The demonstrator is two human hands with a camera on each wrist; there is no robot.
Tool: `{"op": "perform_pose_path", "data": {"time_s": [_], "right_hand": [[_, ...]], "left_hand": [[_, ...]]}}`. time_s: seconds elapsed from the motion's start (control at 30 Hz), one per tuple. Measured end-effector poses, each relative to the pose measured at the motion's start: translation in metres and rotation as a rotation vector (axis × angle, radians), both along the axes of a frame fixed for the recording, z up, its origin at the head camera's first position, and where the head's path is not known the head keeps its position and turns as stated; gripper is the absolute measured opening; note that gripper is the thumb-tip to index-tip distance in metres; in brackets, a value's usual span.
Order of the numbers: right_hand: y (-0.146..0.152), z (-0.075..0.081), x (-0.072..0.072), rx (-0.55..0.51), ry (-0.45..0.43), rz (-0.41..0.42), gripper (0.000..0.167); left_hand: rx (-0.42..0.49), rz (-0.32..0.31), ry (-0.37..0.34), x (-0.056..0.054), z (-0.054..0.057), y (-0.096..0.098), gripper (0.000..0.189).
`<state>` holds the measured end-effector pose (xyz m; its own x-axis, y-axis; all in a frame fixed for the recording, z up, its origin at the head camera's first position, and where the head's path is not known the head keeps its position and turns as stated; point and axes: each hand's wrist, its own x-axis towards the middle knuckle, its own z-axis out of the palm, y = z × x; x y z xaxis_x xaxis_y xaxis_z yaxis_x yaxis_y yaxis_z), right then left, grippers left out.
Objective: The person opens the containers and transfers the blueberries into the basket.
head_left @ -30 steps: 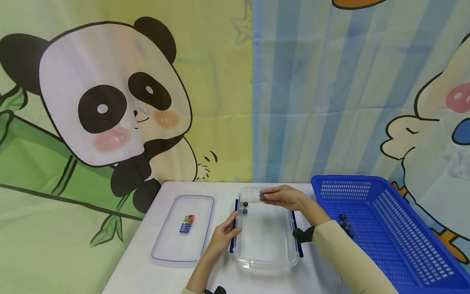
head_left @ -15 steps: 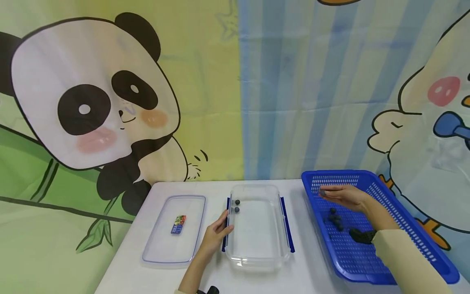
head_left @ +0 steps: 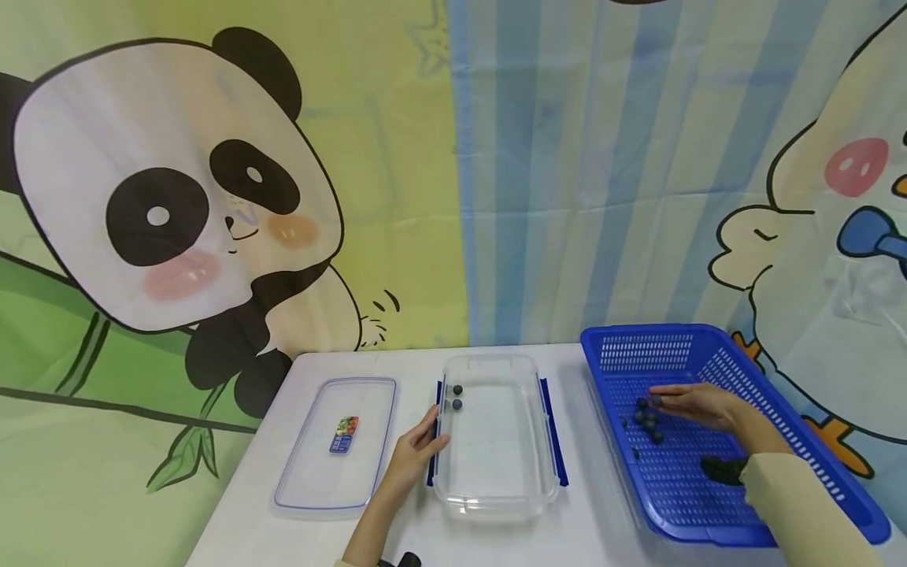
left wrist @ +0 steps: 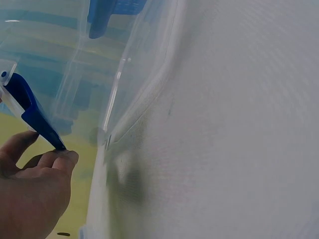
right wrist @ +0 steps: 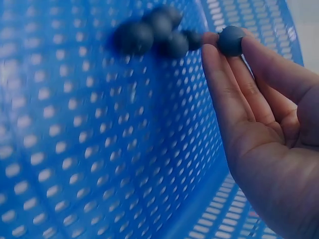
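Note:
Between the thumb and fingertips of my right hand (right wrist: 269,109) is a dark round blueberry (right wrist: 231,41). This hand (head_left: 701,405) is low inside the blue perforated basket (head_left: 690,512), beside a loose cluster of blueberries (head_left: 648,423). A clear plastic box (head_left: 503,457) with blue side latches stands mid-table, holding two blueberries (head_left: 457,405) near its left wall. My left hand (head_left: 411,453) grips the box's left side. Seen by the left wrist camera, its fingertips touch the end of a blue latch (left wrist: 37,117).
To the left of the box lies a clear lid (head_left: 312,472) with a blue-edged rim and a colourful label (head_left: 344,435). The white table (head_left: 241,512) meets a cartoon-printed curtain (head_left: 538,236) at its back edge.
My right hand, with a blueberry in its fingers, has moved right from above the clear box, then down into the basket. My left hand stays on the box; the head view has shifted slightly.

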<state>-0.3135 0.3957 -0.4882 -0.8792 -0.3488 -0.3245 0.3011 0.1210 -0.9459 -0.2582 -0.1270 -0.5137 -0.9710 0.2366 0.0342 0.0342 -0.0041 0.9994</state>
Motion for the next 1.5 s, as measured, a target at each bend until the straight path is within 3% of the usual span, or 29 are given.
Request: {"op": "perform_pose_path", "data": {"time_s": [0.27,0.6,0.93,1.07,1.27,1.5], "right_hand": [[0.013,-0.007,0.006,-0.029,-0.051,-0.03,0.035],[0.018,-0.013,0.009,0.007,-0.054,-0.072,0.033],[0.017,-0.004,0.014,-0.167,-0.117,-0.125,0.029],[0.013,0.005,0.011,-0.218,-0.107,-0.094,0.028],[-0.018,0.03,-0.002,-0.259,-0.067,-0.019,0.028],[-0.098,0.058,-0.024,-0.193,0.004,0.035,0.041]], "left_hand": [[0.006,-0.005,0.012,-0.001,-0.001,0.0,0.064],[0.022,-0.011,0.019,-0.001,-0.001,-0.001,0.062],[-0.002,-0.012,0.013,0.001,0.003,-0.001,0.065],[-0.006,-0.011,0.012,0.002,0.002,-0.001,0.064],[0.019,-0.002,0.022,-0.004,-0.009,-0.003,0.063],[0.007,0.018,0.042,-0.011,-0.028,-0.002,0.066]]}}
